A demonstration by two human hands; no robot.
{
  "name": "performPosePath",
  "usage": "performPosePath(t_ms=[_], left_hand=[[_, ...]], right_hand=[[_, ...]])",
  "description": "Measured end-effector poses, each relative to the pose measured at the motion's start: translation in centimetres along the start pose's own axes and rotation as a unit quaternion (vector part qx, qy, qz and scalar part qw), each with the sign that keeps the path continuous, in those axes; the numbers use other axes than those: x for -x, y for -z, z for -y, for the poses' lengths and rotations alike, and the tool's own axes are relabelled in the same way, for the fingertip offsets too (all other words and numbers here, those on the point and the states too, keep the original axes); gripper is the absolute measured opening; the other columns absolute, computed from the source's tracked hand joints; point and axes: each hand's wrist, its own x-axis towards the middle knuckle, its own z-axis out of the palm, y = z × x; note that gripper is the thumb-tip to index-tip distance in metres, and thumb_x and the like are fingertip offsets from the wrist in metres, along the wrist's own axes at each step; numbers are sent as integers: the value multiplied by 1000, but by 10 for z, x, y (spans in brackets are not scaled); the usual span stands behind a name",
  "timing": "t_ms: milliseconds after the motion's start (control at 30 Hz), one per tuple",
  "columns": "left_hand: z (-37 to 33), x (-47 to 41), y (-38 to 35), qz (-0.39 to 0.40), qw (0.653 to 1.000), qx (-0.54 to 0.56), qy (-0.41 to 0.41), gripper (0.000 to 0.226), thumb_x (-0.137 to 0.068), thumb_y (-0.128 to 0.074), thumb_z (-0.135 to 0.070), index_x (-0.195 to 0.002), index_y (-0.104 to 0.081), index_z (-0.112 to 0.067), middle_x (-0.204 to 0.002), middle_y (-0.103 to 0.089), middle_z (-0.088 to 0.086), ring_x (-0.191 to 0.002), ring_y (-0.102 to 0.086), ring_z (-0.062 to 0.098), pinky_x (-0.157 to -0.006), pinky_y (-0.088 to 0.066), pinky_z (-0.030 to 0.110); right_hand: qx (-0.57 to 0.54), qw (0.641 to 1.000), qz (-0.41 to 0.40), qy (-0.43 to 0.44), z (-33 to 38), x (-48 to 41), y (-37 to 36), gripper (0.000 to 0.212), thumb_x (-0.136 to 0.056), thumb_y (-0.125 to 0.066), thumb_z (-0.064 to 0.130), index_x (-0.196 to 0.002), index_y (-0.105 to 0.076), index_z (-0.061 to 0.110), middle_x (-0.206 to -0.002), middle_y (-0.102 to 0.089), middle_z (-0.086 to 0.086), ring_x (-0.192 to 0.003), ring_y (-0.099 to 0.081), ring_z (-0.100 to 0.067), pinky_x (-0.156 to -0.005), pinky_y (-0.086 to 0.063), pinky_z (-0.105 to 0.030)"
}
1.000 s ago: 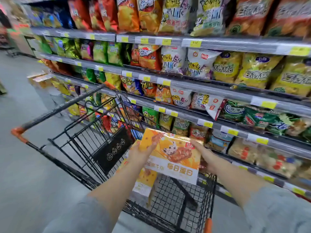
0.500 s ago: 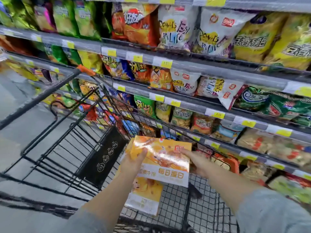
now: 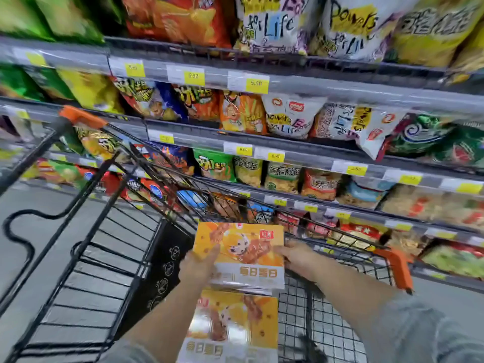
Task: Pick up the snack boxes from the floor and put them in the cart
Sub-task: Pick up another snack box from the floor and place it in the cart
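lower in the cart (image 3: 86,281) than half a second ago, the held snack box (image 3: 243,258) now hangs just above the second box (image 3: 230,326), which already lies in the basket. at far left the cart's wire side and the black panel (image 3: 162,265) close off that flank, so the room to move is straight down. the left hand (image 3: 199,265) grasps the box's left edge, thumb laid over the printed face and the other fingers hidden behind it. the box looks like thin glossy card, flat and wide. it is probably light and stiff enough to keep its shape, though the sheen may let it slide and the corners would dent if knocked. holding it by the two side edges, as now, seems the sound way. the right hand (image 3: 296,258) clasps the right edge, fingers curled round it, close under the cart's wire rim. further right the rim ends at an orange corner (image 3: 395,265), near enough to catch a wrist on the way out. the shelves (image 3: 288,150) of snack bags stand just beyond the cart, so there is little spare room on that side.
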Motion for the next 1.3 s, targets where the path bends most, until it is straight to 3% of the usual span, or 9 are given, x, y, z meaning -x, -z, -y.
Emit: performPosePath(t_ms=[133, 267, 467, 567, 667, 1033, 1133, 1233, 1300], left_hand=[[-23, -4, 0, -26, 989, -145, -31, 84, -83, -48, -66, -142, -38, -7, -148, -37, 20, -137, -35, 35, -112, -31, 48], [-64, 15, -13, -12, 984, -100, -145, 60, -84, -53, -49, -131, -52, -12, -131, -55, 15, -117, -53, 36, -100, -45, 48], [-131, 86, -56, 42, 962, -32, -267, 42, -91, -57, -25, -131, -51, -14, -130, -53, 10, -94, -59, 23, -82, -50, 36], [-152, 128, -88, 93, 947, -39, -305, 39, -95, -52, -21, -133, -47, -14, -129, -55, 11, -73, -53, 11, -70, -44, 25], [-169, 189, -129, 122, 926, -55, -352, 38, -95, -51, -16, -132, -47, -13, -90, -63, 4, -51, -50, 6, -45, -43, 16], [-167, 446, -312, 315, 815, -96, -476, 21, -92, -55, -15, -113, -59, -14, -109, -60, 3, -93, -60, 23, -86, -49, 30], [-151, 500, -356, 339, 795, -109, -491, 22, -93, -56, -18, -115, -60, -14, -111, -62, 3, -99, -60, 24, -86, -47, 32], [-134, 547, -397, 367, 771, -119, -507, 22, -91, -59, -18, -112, -63, -11, -117, -64, 7, -108, -60, 26, -93, -46, 33], [-121, 575, -422, 381, 760, -129, -510, 24, -91, -59, -17, -113, -63, -9, -118, -64, 9, -111, -60, 28, -92, -45, 31]], right_hand=[[4, 1000, 11, -10, 14, 13, 5, 19, -91, -59, 11, -107, -65, 2, -115, -67, -19, -113, -61, -31, -110, -39, -47], [30, 999, -32, 28, 35, 31, 30, 41, -95, -56, 20, -130, -50, 0, -135, -54, -19, -126, -51, -32, -106, -40, -44], [10, 994, -79, 70, 31, 86, 93, 20, -96, -53, 22, -105, -63, 7, -108, -64, -14, -96, -63, -21, -87, -51, -33], [-5, 990, -115, 82, 11, 122, 133, 33, -96, -52, 23, -117, -63, 0, -120, -64, -20, -108, -64, -30, -94, -50, -39], [-39, 982, -150, 107, -24, 170, 177, 20, -96, -53, 27, -108, -62, 13, -107, -64, -7, -87, -62, -13, -68, -47, -21], [-165, 923, -326, 123, -212, 359, 340, 15, -99, -47, 26, -94, -56, 14, -79, -54, -3, -59, -54, -5, -52, -37, -18], [-191, 903, -371, 103, -266, 398, 369, 32, -99, -46, 26, -113, -57, -1, -101, -57, -23, -80, -54, -19, -63, -40, -25], [-226, 885, -399, 84, -317, 429, 392, 20, -98, -47, 30, -106, -58, 15, -108, -59, -8, -96, -57, -19, -86, -44, -32], [-250, 869, -420, 80, -351, 446, 405, 14, -97, -49, 31, -95, -56, 19, -108, -59, -5, -97, -57, -18, -83, -44, -30]])
